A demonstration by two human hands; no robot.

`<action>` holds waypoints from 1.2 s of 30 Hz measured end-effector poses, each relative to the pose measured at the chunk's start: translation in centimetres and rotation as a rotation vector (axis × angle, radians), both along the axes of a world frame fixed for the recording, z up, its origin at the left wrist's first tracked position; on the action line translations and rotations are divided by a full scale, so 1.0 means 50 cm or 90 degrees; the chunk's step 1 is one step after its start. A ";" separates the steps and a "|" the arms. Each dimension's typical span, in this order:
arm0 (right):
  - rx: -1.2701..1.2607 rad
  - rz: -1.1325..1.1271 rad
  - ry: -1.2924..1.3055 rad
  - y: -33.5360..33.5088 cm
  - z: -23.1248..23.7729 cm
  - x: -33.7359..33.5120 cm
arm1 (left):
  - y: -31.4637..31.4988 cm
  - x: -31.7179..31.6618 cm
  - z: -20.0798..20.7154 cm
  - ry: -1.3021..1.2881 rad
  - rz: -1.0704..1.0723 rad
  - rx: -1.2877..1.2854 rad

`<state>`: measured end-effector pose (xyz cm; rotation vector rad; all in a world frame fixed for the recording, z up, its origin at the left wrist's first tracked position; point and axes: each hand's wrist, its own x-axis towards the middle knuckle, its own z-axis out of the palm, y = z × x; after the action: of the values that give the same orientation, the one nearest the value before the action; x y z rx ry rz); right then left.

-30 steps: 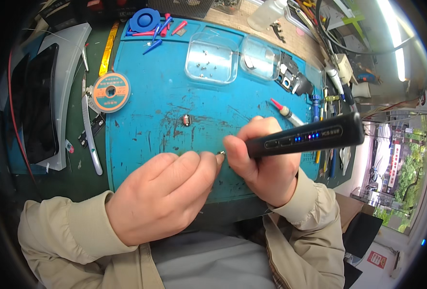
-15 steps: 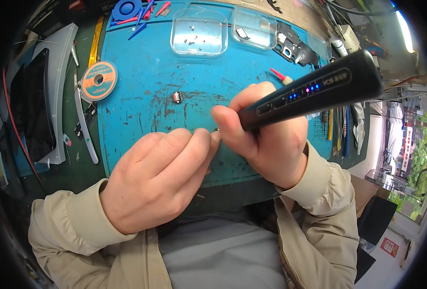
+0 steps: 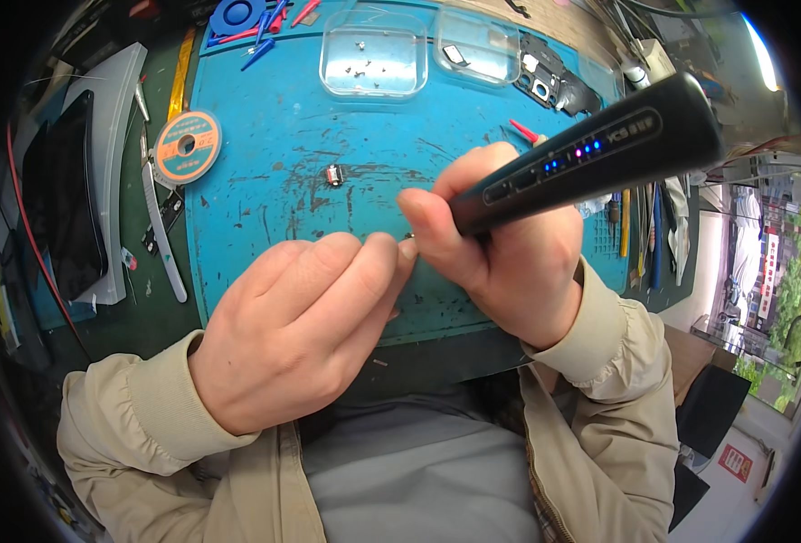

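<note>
My right hand [image 3: 520, 258] is wrapped round a thick black pen-shaped electric tool [image 3: 590, 156] with lit blue and pink lights. Its butt end slants up to the right, and its working tip is hidden behind my fingers. Just left of it, my left hand [image 3: 296, 326] is closed in a pinch. Something tiny and shiny [image 3: 410, 237] shows between the fingertips of both hands, too small to name. Beyond my left hand, a small black, silver and reddish component [image 3: 334, 176] lies on the scratched blue work mat [image 3: 265, 199].
Small screws lie in a clear plastic box [image 3: 373, 54] at the back. Beside it stand another clear box [image 3: 475, 45] and black phone parts [image 3: 554, 81]. To the left are an orange-labelled spool [image 3: 186, 147], tweezers [image 3: 163, 235] and a dark screen panel [image 3: 61, 190].
The picture has shifted slightly. Both hands keep nearly the same pose, fingertips close together, with the tool at about the same slant.
</note>
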<state>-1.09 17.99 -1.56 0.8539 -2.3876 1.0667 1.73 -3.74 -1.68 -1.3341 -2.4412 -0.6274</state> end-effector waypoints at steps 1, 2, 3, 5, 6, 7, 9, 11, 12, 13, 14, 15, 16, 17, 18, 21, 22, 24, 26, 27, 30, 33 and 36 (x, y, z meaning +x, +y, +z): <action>-0.006 -0.001 0.001 0.000 -0.001 0.000 | 0.000 0.000 0.001 -0.005 -0.002 -0.001; -0.016 -0.002 0.000 0.000 -0.003 0.000 | 0.000 0.000 0.002 -0.011 -0.004 -0.003; -0.021 -0.003 0.000 0.000 -0.004 0.001 | 0.000 0.000 0.002 -0.016 -0.005 -0.004; -0.030 -0.002 -0.001 -0.004 -0.003 0.001 | -0.003 0.001 0.001 -0.011 -0.007 -0.012; -0.029 -0.001 0.000 -0.004 -0.002 0.001 | -0.003 0.001 0.000 -0.009 -0.008 -0.016; -0.029 -0.002 0.001 -0.003 0.000 0.001 | -0.003 0.000 0.002 -0.008 -0.011 -0.020; -0.026 -0.004 0.007 -0.002 0.000 0.000 | -0.003 -0.001 0.004 -0.007 -0.015 -0.029; -0.030 -0.008 0.012 -0.004 -0.004 0.000 | -0.004 -0.001 0.004 -0.005 -0.016 -0.033; -0.032 -0.009 0.013 -0.005 -0.005 0.000 | -0.005 -0.002 0.004 -0.003 -0.017 -0.035; -0.037 -0.009 0.013 -0.005 -0.006 0.000 | -0.005 -0.002 0.004 -0.002 -0.018 -0.035; -0.039 -0.007 0.012 -0.005 -0.006 0.000 | -0.006 -0.002 0.003 0.000 -0.019 -0.034; -0.041 -0.005 0.012 -0.005 -0.006 0.000 | -0.006 -0.002 0.003 0.002 -0.019 -0.034; -0.040 -0.006 0.011 -0.005 -0.006 0.000 | -0.006 -0.002 0.002 0.003 -0.019 -0.037; -0.040 -0.007 0.011 -0.004 -0.007 0.000 | -0.006 -0.001 0.002 0.004 -0.018 -0.040; -0.039 -0.008 0.011 -0.004 -0.007 0.000 | -0.007 0.000 0.003 0.005 -0.018 -0.043; -0.044 -0.013 0.002 -0.004 -0.008 0.001 | -0.006 0.007 0.017 -0.074 -0.014 -0.059; -0.047 -0.013 0.003 -0.003 -0.008 0.000 | -0.007 0.008 0.018 -0.074 -0.015 -0.060; -0.047 -0.007 0.008 -0.002 -0.008 0.000 | -0.006 0.007 0.018 -0.073 -0.017 -0.061; -0.052 0.001 0.009 -0.001 -0.008 -0.002 | -0.006 0.001 0.007 -0.019 -0.019 -0.054; -0.055 0.004 0.008 -0.002 -0.008 -0.003 | -0.007 -0.002 0.005 0.009 -0.021 -0.050; -0.061 0.003 0.002 -0.001 -0.009 -0.001 | -0.006 -0.003 0.007 0.005 -0.024 -0.054; -0.056 0.008 -0.011 0.002 -0.009 -0.001 | -0.006 -0.003 0.007 0.003 -0.025 -0.062; -0.052 0.005 -0.013 0.003 -0.008 0.000 | -0.006 -0.004 0.008 0.011 -0.026 -0.061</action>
<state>-1.09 18.12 -1.97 0.8296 -2.3417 1.1725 1.54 -4.05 -1.26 -1.4242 -2.4639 -0.5116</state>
